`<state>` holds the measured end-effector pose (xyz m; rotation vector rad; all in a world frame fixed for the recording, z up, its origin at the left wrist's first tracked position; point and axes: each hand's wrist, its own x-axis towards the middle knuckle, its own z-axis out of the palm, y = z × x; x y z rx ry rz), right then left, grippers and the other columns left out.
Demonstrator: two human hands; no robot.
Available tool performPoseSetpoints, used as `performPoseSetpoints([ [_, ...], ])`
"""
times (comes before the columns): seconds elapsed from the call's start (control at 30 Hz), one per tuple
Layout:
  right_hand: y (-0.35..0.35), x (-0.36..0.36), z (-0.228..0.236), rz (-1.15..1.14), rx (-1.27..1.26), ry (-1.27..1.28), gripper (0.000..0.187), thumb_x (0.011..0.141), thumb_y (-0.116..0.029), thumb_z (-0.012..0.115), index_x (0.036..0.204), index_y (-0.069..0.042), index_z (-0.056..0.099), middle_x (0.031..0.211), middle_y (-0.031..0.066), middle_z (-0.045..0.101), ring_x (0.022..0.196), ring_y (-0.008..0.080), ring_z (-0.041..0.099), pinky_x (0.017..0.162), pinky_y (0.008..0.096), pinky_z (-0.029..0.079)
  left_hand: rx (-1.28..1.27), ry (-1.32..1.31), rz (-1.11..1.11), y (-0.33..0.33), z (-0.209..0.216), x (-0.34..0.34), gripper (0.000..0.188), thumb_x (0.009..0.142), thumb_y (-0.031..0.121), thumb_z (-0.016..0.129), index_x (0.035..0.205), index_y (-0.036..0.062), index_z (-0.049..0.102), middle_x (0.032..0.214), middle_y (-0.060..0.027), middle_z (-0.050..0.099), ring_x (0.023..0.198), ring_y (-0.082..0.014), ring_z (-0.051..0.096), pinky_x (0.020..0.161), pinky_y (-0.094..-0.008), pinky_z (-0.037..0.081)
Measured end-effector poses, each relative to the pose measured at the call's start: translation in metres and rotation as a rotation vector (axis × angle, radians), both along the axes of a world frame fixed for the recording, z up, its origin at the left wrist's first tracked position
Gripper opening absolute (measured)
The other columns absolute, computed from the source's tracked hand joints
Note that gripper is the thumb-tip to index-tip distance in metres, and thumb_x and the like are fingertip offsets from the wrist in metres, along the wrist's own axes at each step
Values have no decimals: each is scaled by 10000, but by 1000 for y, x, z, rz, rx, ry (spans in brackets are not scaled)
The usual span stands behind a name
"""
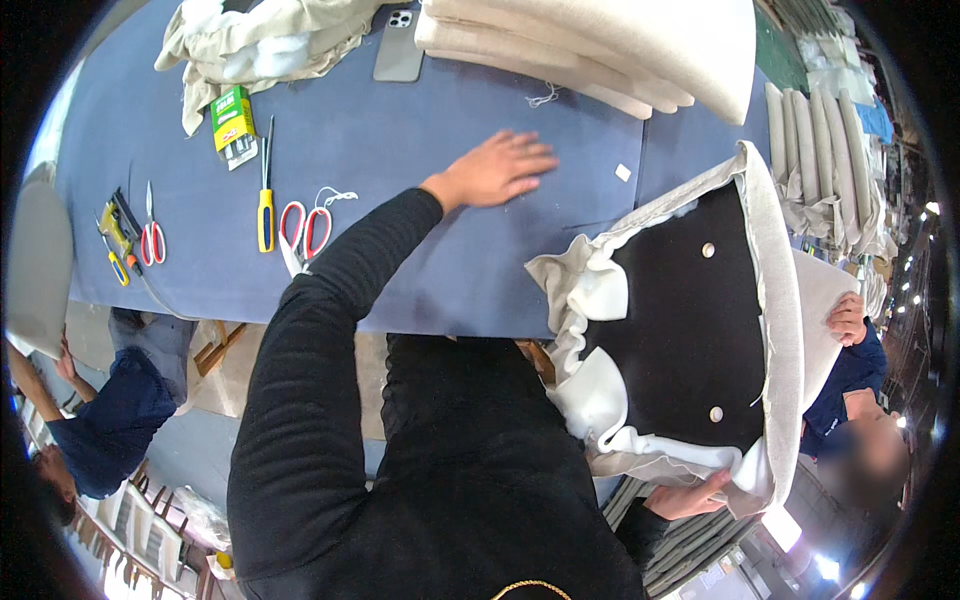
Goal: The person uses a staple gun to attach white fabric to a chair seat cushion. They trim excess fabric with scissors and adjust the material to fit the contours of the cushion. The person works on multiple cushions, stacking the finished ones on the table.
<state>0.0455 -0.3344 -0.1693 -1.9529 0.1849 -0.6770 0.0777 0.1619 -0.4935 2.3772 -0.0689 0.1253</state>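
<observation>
My left hand is stretched out over the blue-grey tabletop, fingers spread and slightly blurred, holding nothing. At the right, my right hand grips the lower edge of an upholstered chair panel. The panel is tilted up with its black backing facing me, and two pale round buttons show on it. Beige fabric wraps its rim, and white wadding bulges out along the left and lower sides. Red-and-white scissors lie beside my left forearm, partly covered by the sleeve.
A screwdriver, a green-yellow box, smaller scissors and a staple gun lie at left. A phone and stacked beige covers are at the back. Two co-workers stand left and right, each holding a panel.
</observation>
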Motion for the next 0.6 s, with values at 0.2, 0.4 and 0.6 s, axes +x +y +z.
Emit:
performPoseSetpoints([
  [0.2,-6,18,10,89,-16,49,752,1003,-359,811,1535,49,471,1510,256,583,1266,340,671,1118,518,576,393,-87,24,-35,-24,11,641,1106,583,531,1668,274,515,1785,-12,403,1679,-296,281,1372,-602,170],
  [0.4,4,18,9,114,-31,54,863,992,-425,819,1594,48,420,1502,262,576,1258,349,673,1093,533,581,51,-9,-434,-57,-25,-80,464,1107,462,573,1470,211,718,1639,-69,597,1602,-275,438,1367,-585,219],
  [0.6,31,12,14,153,-65,-20,871,974,-436,835,1591,40,445,1526,250,563,1308,362,644,1104,529,569,-42,-12,-50,-62,17,-86,477,1074,344,651,1507,144,658,1660,-133,549,1602,-300,425,1339,-562,293],
])
